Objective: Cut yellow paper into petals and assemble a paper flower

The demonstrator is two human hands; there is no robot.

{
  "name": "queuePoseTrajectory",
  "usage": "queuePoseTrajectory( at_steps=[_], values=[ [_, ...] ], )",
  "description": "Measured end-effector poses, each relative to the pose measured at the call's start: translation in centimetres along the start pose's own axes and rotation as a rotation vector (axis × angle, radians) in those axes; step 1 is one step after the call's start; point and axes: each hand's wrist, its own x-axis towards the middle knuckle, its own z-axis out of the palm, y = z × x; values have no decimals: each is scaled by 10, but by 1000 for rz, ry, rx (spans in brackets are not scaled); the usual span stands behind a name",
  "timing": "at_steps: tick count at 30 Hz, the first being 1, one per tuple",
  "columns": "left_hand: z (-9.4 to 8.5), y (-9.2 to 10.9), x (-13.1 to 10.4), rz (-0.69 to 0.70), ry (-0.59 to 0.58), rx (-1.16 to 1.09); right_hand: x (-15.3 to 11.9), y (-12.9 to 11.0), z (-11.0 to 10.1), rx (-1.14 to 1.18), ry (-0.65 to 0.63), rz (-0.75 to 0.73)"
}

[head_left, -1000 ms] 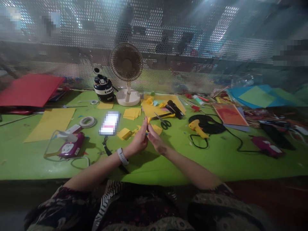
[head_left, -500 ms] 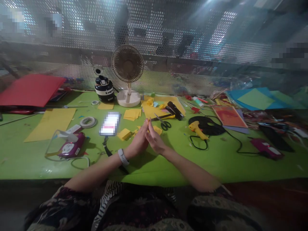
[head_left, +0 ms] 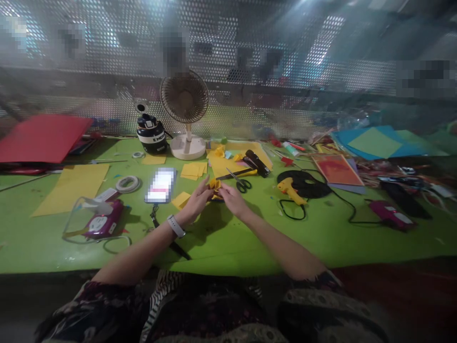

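Between my two hands is a small folded yellow paper piece (head_left: 214, 185), held just above the green table. My left hand (head_left: 198, 200), with a pale watch strap on its wrist, pinches the piece from the left. From the right, my right hand (head_left: 232, 199) grips it with thumb and fingers. Left of them lie yellow paper pieces (head_left: 180, 201) and a stack of yellow squares (head_left: 193, 170). Black scissors (head_left: 243, 185) rest just beyond my right hand, beside a yellow-and-black cutter (head_left: 250, 172) and a black stapler (head_left: 257, 163).
A fan (head_left: 187, 145), a dark bottle (head_left: 152, 136) and a lit phone (head_left: 160, 186) stand or lie behind and left. A yellow glue gun (head_left: 292, 190) with a cord lies right. White tape (head_left: 127, 184) and a purple device (head_left: 105, 220) are at left.
My hands were pressed together at the fingertips; now they have moved apart slightly, and the folded yellow piece shows between them. The view has shifted a little.
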Motion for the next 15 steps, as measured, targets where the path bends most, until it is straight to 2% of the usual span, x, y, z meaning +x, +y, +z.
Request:
queuePoseTrajectory(
  at_steps=[6,15],
  values=[
    [1,4,1,-40,84,-27,4,0,-4,-39,20,-8],
    [-5,-5,10,110,37,15,5,2,-3,-154,169,-86]
  ],
)
